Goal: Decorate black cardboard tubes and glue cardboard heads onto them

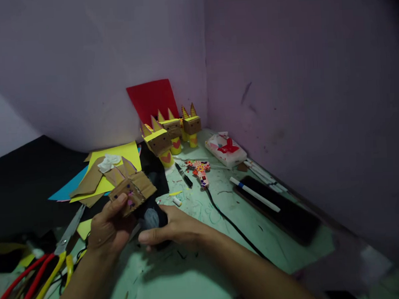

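My left hand (109, 229) grips a small cardboard animal head (139, 192) between thumb and fingers. The head has two pointed ears, dark eyes and a pink nose, and it is tilted toward me. Just below it, my right hand (163, 231) is closed around a dark, roughly tube-shaped piece (152, 217) with a pale grey oval on it. The dark piece sits close under the cardboard head; I cannot tell whether they touch. Several finished cardboard figures (159, 145) with yellow bodies and pink hearts stand behind my hands.
Red- and yellow-handled scissors (62, 252) lie at the left, beside yellow paper (128, 155) and cardboard scraps. A patterned glue gun (200, 168) with a black cord, a black marker (184, 175), a phone (290, 220) bearing a white pen, and a wrapped pack (231, 156) lie at the right.
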`<state>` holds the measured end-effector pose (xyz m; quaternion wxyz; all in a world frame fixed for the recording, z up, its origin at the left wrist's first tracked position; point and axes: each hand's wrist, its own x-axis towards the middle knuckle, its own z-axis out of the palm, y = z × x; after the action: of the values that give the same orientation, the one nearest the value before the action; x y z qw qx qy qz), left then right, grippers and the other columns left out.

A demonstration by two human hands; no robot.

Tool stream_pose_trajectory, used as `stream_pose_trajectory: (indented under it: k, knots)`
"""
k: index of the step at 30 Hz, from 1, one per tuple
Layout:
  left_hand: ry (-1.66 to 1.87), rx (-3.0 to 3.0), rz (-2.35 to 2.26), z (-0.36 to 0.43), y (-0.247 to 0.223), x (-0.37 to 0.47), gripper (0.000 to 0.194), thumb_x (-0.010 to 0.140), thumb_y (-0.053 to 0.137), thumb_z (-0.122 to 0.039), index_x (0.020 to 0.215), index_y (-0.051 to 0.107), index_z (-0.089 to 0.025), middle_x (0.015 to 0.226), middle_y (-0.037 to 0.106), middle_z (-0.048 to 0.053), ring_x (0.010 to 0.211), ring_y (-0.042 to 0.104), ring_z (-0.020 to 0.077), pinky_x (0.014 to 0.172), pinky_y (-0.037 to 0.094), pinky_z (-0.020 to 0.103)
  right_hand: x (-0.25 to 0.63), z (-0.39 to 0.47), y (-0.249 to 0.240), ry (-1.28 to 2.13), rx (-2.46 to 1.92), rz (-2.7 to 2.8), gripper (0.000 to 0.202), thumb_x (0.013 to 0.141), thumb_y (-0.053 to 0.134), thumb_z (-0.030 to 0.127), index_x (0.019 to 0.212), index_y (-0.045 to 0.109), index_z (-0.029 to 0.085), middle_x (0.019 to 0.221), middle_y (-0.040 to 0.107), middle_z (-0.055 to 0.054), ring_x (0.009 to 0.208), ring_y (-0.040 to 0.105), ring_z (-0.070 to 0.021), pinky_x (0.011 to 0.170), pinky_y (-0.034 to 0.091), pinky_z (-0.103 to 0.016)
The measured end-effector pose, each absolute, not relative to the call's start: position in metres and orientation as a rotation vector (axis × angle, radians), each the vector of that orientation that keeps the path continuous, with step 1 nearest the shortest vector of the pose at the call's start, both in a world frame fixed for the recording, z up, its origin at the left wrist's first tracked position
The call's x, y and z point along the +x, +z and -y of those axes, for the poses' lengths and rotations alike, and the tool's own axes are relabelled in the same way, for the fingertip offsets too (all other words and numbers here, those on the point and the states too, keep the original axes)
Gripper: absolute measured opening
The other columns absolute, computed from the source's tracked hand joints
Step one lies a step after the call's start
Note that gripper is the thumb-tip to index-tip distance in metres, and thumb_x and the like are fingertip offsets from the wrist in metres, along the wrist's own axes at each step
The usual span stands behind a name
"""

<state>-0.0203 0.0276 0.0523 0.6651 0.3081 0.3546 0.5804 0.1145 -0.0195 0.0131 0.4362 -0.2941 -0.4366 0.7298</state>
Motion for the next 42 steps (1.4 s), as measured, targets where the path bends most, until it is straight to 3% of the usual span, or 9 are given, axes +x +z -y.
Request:
stream_pose_trajectory:
  k: [4,10,16,29,36,42]
  knots:
    - [1.33,0.617,-0.79,-0.027,0.052,-0.014,0.039,0.068,0.058,-0.006,0.104,0.067,-0.018,0.081,0.076,0.003,0.069,0.07,0.0191,0.078,0.057,0.03,0.116,0.022,0.018,1.905,-0.718,0.931,0.046,0.051,0.083,0.033,0.087,0.06,0.016,0.069,0.062,0.001,0.051,0.058,-0.0095,0.045,0.047,-0.019]
    - [1.372,0.695,-0.801,-0.024,0.049,-0.01,0.052,0.065,0.057,-0.005,0.113,0.064,-0.022,0.082,0.076,0.002,0.068,0.07,0.0198,0.085,0.055,0.034,0.107,0.022,0.015,1.866,-0.824,0.827,0.028,0.043,0.078,0.019,0.059,0.055,0.015,0.047,0.052,0.006,0.034,0.048,-0.0071,0.03,0.042,-0.018]
    - [1.343,0.741,-0.839,-0.024,0.046,-0.013,0.051,0.061,0.061,-0.008,0.111,0.065,-0.015,0.082,0.076,0.006,0.069,0.071,0.0232,0.086,0.054,0.038,0.106,0.021,0.015,1.885,-0.867,0.768,0.022,0.041,0.071,0.012,0.053,0.053,0.015,0.039,0.052,0.006,0.029,0.047,-0.0081,0.026,0.041,-0.018]
    - [1.298,0.833,-0.745,-0.023,0.045,-0.014,0.045,0.052,0.072,-0.014,0.097,0.07,-0.017,0.083,0.075,0.007,0.069,0.07,0.0219,0.063,0.06,0.028,0.109,0.02,0.014,1.819,-0.939,0.872,0.022,0.043,0.072,0.014,0.056,0.055,0.016,0.04,0.052,0.008,0.031,0.047,-0.0071,0.03,0.042,-0.016]
    - [1.289,0.815,-0.797,-0.024,0.042,-0.015,0.042,0.047,0.077,-0.017,0.089,0.072,-0.015,0.073,0.074,0.006,0.064,0.069,0.0208,0.064,0.06,0.027,0.109,0.02,0.013,1.785,-0.947,0.877,0.021,0.043,0.072,0.014,0.055,0.055,0.016,0.041,0.052,0.007,0.032,0.047,-0.007,0.029,0.042,-0.016]
    - [1.273,0.825,-0.765,-0.024,0.041,-0.013,0.044,0.05,0.075,-0.016,0.094,0.071,-0.016,0.079,0.075,0.005,0.069,0.07,0.0214,0.074,0.059,0.031,0.109,0.02,0.011,1.772,-0.953,0.874,0.02,0.043,0.072,0.013,0.054,0.055,0.015,0.041,0.05,0.008,0.033,0.045,-0.0067,0.031,0.041,-0.017]
